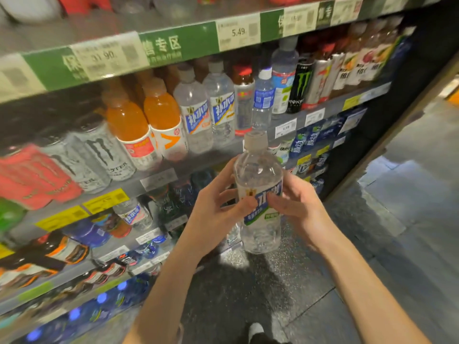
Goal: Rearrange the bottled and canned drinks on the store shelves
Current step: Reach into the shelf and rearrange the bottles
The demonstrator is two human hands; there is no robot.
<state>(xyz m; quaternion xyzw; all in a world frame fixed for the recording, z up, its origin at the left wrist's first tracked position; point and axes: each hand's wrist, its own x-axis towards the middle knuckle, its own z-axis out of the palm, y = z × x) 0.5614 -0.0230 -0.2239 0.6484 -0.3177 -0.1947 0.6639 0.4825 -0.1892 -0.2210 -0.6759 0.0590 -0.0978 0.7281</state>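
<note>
Both hands, left hand (218, 207) and right hand (298, 207), grip the clear bottle (259, 194) upright, in front of the shelf (159, 173). Best to turn its label outward, then set it beside the matching bottles (208, 110).

We read "5.49" on a white price tag (238, 33) and "31.90" on another price tag (104, 57), both on the upper shelf edge, beside a green strip (173, 47) printed with "售专区". A black can (299, 89) carries the green claw mark and "MONSTER"; a white can (105, 151) shows "STER". Two clear bottles (197, 115) on the shelf bear "补水啦" on blue-and-white labels. A lower tag (285, 127) reads "4.99", though it is blurred.
</note>
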